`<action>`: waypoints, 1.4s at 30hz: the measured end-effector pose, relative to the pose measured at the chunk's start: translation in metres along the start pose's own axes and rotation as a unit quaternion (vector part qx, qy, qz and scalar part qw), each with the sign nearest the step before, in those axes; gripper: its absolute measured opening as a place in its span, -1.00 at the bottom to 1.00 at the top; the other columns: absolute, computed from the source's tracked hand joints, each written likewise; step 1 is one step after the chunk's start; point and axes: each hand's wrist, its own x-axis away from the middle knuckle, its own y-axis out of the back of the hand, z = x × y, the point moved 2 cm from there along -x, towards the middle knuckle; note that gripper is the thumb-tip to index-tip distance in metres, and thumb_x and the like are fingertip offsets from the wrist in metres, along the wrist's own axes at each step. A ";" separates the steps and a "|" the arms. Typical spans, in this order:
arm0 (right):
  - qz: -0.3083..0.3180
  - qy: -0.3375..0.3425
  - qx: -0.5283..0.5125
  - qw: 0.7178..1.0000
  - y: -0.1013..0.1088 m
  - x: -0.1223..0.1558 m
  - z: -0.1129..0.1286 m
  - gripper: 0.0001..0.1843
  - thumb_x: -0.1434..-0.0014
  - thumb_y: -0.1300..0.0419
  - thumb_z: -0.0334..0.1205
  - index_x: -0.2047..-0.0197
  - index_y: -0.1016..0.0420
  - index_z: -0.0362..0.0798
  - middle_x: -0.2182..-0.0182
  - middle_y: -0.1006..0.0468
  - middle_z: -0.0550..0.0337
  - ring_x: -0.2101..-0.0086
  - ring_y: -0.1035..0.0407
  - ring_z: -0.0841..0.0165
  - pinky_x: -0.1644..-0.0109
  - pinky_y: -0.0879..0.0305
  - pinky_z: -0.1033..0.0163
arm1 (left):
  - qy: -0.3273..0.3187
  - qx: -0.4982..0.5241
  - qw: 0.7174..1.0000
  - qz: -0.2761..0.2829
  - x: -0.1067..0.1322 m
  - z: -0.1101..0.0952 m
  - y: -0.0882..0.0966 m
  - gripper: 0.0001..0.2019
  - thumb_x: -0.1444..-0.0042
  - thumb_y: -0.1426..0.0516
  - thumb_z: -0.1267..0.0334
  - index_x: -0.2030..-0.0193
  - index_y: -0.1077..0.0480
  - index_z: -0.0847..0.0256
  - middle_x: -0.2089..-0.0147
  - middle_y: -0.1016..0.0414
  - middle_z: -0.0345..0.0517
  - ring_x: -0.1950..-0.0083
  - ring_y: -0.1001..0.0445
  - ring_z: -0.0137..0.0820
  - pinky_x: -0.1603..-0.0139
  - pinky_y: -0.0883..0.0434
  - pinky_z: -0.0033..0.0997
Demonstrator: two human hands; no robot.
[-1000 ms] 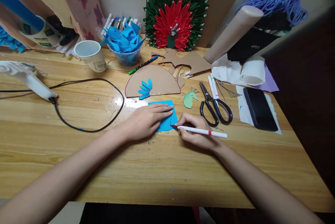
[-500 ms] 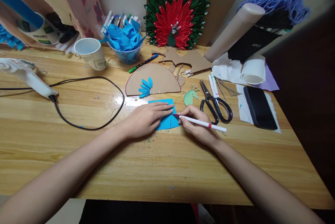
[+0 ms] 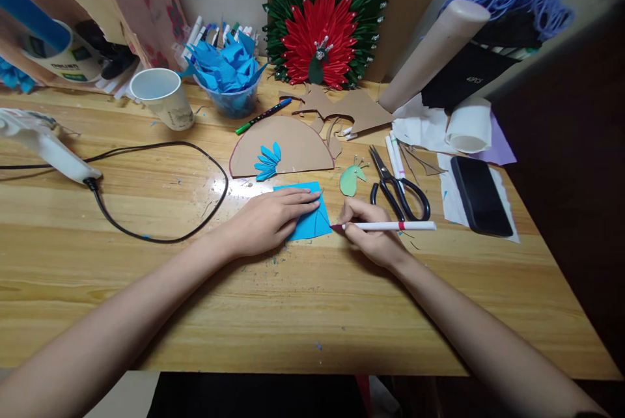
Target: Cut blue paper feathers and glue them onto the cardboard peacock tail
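A piece of blue paper [image 3: 312,225] lies on the wooden table, with dark drawn lines near its right side. My left hand [image 3: 266,217] rests flat on it, fingers stretched out and pressing it down. In my right hand [image 3: 372,230] is a white felt-tip marker [image 3: 390,226] with a red band, its dark red tip at the paper's right edge. Just behind the paper sits a brown cardboard half-circle [image 3: 297,144] with several folded blue paper petals [image 3: 267,161] on it. A green paper bird head [image 3: 349,180] lies behind my right hand.
Black-handled scissors [image 3: 390,187] and a phone [image 3: 481,196] lie to the right. At the left are a glue gun [image 3: 53,148] with its looping cord and a paper cup [image 3: 163,102]. A plastic tub [image 3: 234,102] holds blue paper pieces. A red and green peacock craft [image 3: 322,27] stands behind.
The marker tip has moved down along the paper to its right edge, adding a slanting line. My right hand has shifted slightly, tilting the marker nearly level. My left hand stays on the paper.
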 end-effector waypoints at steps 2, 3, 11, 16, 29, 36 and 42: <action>0.009 0.000 -0.010 1.000 0.001 0.000 -0.001 -0.81 0.04 -0.07 -0.31 0.62 -0.15 -0.03 0.66 -0.26 0.31 0.58 -0.11 0.45 0.51 -0.01 0.32 | 0.001 -0.006 1.000 0.000 0.000 0.000 0.000 -0.51 -0.14 0.07 0.48 -0.22 -0.22 0.14 -0.28 -0.23 -0.13 -0.29 -0.19 -0.34 -0.26 -0.21 -0.16; 0.015 -0.001 -0.014 1.000 0.001 0.000 -0.002 -0.80 0.04 -0.08 -0.31 0.63 -0.16 -0.03 0.66 -0.26 0.30 0.59 -0.12 0.45 0.51 -0.02 0.32 | 0.002 -0.010 1.000 0.002 -0.001 0.000 0.000 -0.51 -0.14 0.07 0.48 -0.21 -0.23 0.14 -0.28 -0.23 -0.13 -0.29 -0.20 -0.34 -0.26 -0.21 -0.16; -0.028 0.035 -0.175 0.984 -0.001 0.004 0.000 -0.91 -0.13 -0.11 -0.19 0.37 -0.30 -0.01 0.51 -0.36 0.24 0.52 -0.25 0.42 0.47 -0.18 0.29 | 0.012 0.032 0.999 -0.007 0.001 0.001 -0.001 -0.50 -0.20 0.09 0.46 -0.29 -0.09 0.12 -0.33 -0.13 -0.08 -0.32 -0.14 -0.35 -0.28 -0.19 -0.17; 0.023 0.053 -0.115 0.992 -0.017 0.011 0.012 -0.92 -0.11 -0.14 -0.26 0.29 -0.30 0.00 0.41 -0.40 0.17 0.39 -0.34 0.36 0.35 -0.29 0.24 | 0.024 0.073 0.996 -0.042 0.000 0.001 -0.004 -0.52 -0.24 0.08 0.41 -0.30 -0.05 0.13 -0.36 -0.07 -0.04 -0.32 -0.14 -0.37 -0.26 -0.22 -0.20; 0.009 0.077 -0.001 0.997 -0.022 0.010 0.014 -0.90 -0.06 -0.15 -0.35 0.38 -0.27 -0.01 0.47 -0.40 0.27 0.46 -0.29 0.42 0.39 -0.21 0.31 | -0.019 -0.023 0.999 -0.042 0.001 -0.002 0.000 -0.66 -0.27 0.07 0.28 -0.14 -0.33 0.15 -0.19 -0.36 -0.11 0.12 -0.34 -0.31 0.09 -0.31 -0.22; -0.021 0.043 0.042 0.998 -0.034 0.006 0.018 -0.89 -0.07 -0.14 -0.34 0.41 -0.24 -0.02 0.53 -0.32 0.34 0.55 -0.18 0.49 0.48 -0.11 0.37 | -0.021 0.006 0.999 -0.032 0.001 0.001 -0.001 -0.62 -0.23 0.08 0.42 -0.13 -0.34 0.14 -0.25 -0.28 -0.19 0.18 -0.24 -0.32 0.13 -0.28 -0.28; -0.047 0.034 0.063 0.996 -0.033 0.005 0.019 -0.91 -0.07 -0.12 -0.35 0.40 -0.24 -0.02 0.49 -0.36 0.29 0.51 -0.24 0.47 0.43 -0.16 0.35 | -0.016 0.012 0.999 -0.031 0.001 0.002 -0.002 -0.61 -0.23 0.08 0.40 -0.15 -0.32 0.12 -0.25 -0.28 -0.20 0.19 -0.23 -0.32 0.12 -0.26 -0.28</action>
